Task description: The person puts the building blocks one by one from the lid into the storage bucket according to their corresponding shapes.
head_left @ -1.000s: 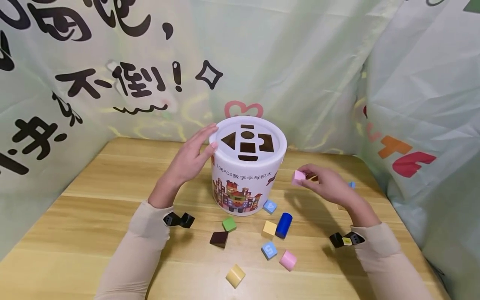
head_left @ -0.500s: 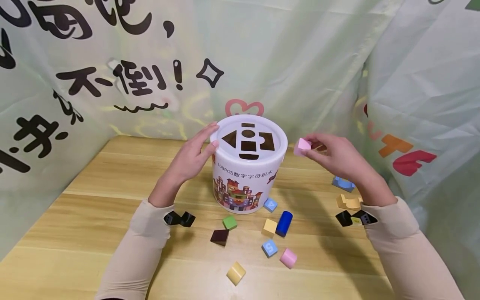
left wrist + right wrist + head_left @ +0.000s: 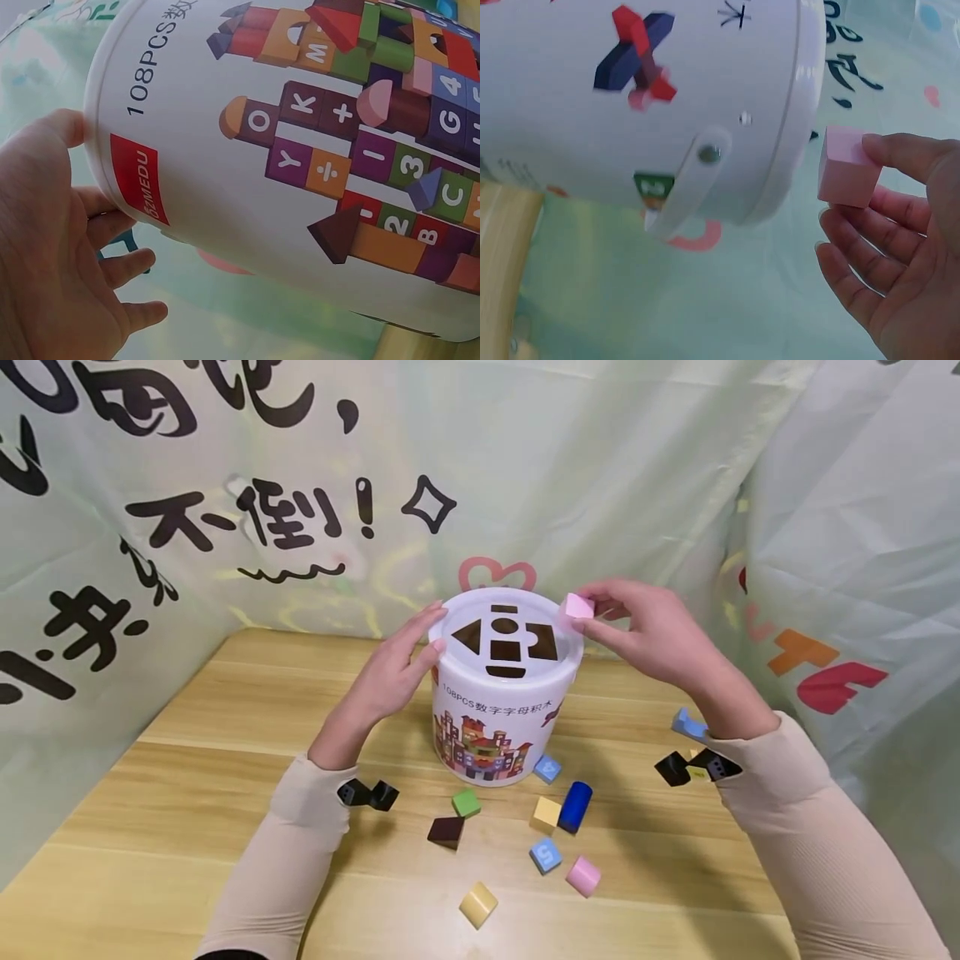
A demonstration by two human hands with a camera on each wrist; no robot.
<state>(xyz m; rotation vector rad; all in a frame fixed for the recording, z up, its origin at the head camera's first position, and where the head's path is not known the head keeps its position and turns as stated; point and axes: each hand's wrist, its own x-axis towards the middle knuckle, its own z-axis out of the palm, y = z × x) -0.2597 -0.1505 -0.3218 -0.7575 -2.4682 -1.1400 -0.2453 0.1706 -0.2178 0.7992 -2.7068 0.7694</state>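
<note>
A white bucket stands on the table, its lid cut with a triangle, a circle, a square and other openings. My left hand rests at the left side of its rim, fingers fairly straight; the left wrist view shows the thumb and fingers against the bucket's edge. With thumb and fingers my right hand pinches a pink cube at the lid's right rim. In the right wrist view the pink cube is just beyond the lid's edge, with the bucket's handle nearby.
Before the bucket lie a green block, a dark brown block, a yellow block, a blue cylinder, a light blue "5" block, a pink cylinder and a tan block. A blue arch lies right.
My right hand has lifted the pink cube from the table's right side up and left to the lid's rim. The left hand has stayed on the bucket.
</note>
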